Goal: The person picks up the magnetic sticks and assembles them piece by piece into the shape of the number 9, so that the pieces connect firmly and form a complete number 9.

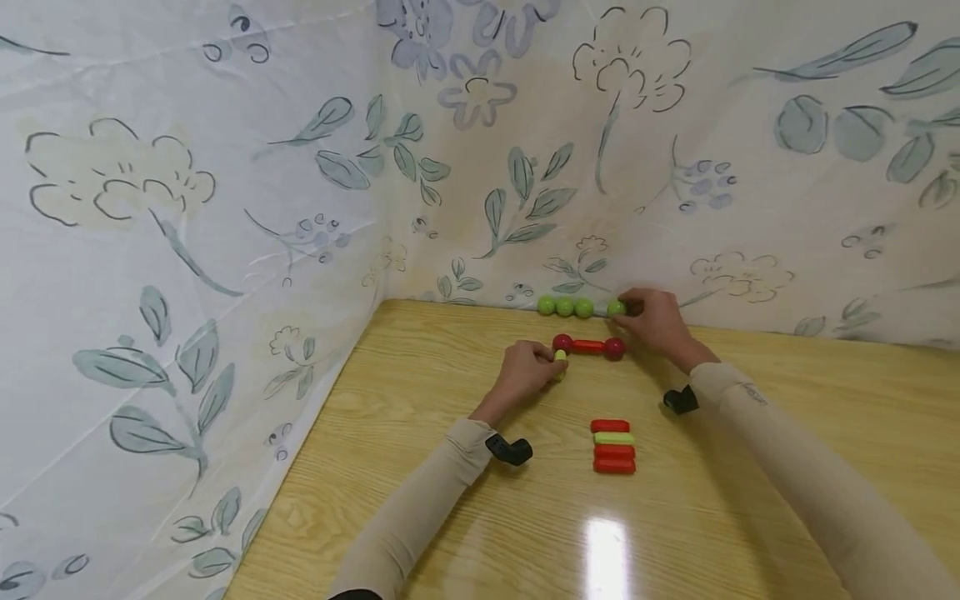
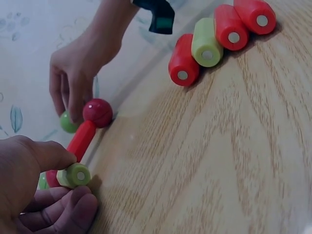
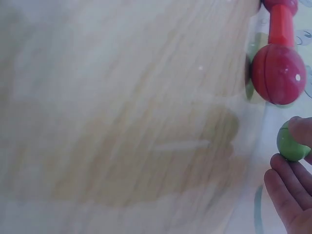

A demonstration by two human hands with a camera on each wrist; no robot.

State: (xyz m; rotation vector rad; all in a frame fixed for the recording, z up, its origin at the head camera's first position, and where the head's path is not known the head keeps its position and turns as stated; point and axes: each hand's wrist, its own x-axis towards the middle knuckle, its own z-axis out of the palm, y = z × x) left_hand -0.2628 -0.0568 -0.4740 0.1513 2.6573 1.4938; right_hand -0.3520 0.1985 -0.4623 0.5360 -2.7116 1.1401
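Note:
My left hand (image 1: 525, 369) pinches a yellow-green magnetic rod (image 2: 74, 175) between thumb and fingers. One end of that rod meets the left red ball (image 1: 562, 342). A red rod (image 1: 588, 347) links this ball to a second red ball (image 1: 614, 348), and the linked pieces lie on the table. At the back edge, my right hand (image 1: 660, 323) holds a green ball (image 3: 291, 142) with thumb and fingertips. To its left, several green balls (image 1: 565, 307) sit in a row against the wall cloth.
Nearer to me lies a stack-like row of loose rods: red rods (image 1: 614, 467) and one yellow-green rod (image 1: 613, 438), side by side. A flower-patterned cloth (image 1: 480, 208) rises behind and left of the wooden table (image 1: 420, 375). Each wrist wears a black camera mount (image 1: 510, 451).

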